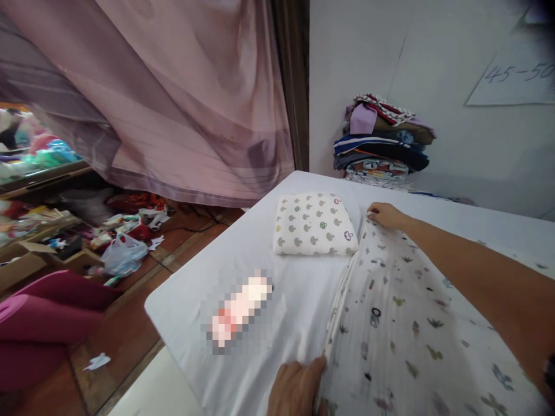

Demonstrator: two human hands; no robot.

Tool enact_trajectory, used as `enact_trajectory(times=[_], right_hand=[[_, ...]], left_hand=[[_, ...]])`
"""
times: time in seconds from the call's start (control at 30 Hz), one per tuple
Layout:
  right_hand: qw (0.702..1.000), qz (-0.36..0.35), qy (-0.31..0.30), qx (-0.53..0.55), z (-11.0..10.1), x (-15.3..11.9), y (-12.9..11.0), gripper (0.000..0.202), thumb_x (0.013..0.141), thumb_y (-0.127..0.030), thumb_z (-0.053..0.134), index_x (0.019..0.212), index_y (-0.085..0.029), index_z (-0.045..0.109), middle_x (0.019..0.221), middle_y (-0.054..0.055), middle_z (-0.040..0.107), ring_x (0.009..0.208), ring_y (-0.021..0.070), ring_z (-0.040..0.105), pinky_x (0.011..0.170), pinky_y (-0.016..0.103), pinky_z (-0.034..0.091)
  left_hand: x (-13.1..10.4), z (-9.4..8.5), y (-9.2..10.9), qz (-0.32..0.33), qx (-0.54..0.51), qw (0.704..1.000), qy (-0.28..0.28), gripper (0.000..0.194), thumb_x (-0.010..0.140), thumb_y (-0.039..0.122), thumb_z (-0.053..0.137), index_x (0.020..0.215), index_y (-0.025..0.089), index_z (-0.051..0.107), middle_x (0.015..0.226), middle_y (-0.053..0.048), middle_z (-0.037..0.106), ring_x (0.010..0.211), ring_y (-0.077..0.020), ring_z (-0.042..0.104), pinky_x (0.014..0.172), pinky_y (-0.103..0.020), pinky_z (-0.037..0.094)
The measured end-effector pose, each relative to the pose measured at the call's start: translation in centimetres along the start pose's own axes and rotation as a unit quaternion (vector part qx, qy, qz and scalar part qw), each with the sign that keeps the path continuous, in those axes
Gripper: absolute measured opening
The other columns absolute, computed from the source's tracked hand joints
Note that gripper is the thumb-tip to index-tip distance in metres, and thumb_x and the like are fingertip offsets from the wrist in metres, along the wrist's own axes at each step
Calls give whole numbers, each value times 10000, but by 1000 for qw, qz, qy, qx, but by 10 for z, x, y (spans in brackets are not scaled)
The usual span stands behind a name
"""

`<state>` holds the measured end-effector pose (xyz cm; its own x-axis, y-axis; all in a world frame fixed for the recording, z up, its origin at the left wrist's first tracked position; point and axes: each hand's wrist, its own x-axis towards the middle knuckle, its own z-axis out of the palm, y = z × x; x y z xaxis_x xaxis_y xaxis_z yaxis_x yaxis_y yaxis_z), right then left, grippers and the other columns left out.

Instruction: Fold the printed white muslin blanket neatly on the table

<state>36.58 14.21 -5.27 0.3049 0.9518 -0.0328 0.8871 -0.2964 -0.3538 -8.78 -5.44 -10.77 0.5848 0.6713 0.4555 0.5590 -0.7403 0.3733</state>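
Note:
A white cloth [403, 323] printed with small animals and leaves lies spread on the white-covered table [243, 242]. My left hand [297, 390] presses on the cloth's near left corner at the bottom of the view. My right hand [384, 215] reaches across and pinches the cloth's far left corner. A folded white cloth with mushroom prints [313, 224] lies just left of my right hand, apart from the spread cloth. A blurred pink and white object [240, 312] rests on the table to the left.
A stack of folded clothes [381, 141] stands at the table's far edge against the wall. A pink curtain [182, 98] hangs at left. Bags, boxes and scraps [121, 248] litter the tiled floor beside the table's left edge.

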Motion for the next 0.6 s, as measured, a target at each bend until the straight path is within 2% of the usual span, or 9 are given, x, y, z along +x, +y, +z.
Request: enact_trajectory(times=[0.37,0.6], right_hand=[[997,21,73,5,25,-12,-3,210,818,-250,480,947,-184,632,965,74,665,874,201,584,744,288,424],[994,20,102,-37,17,-20,-4,368,804,-331,524,1125,-169,603,1154,110,613,1051,267,531,873,370,402]], left_hand=[[5,-6,9,0,3,1000,21,411,795,219,352,1156,178,546,723,-64,647,650,-230,590,601,-359,466],[2,-3,6,3,16,999,30,402,809,237,369,1163,181,552,748,-64,661,672,-220,605,654,-348,493]])
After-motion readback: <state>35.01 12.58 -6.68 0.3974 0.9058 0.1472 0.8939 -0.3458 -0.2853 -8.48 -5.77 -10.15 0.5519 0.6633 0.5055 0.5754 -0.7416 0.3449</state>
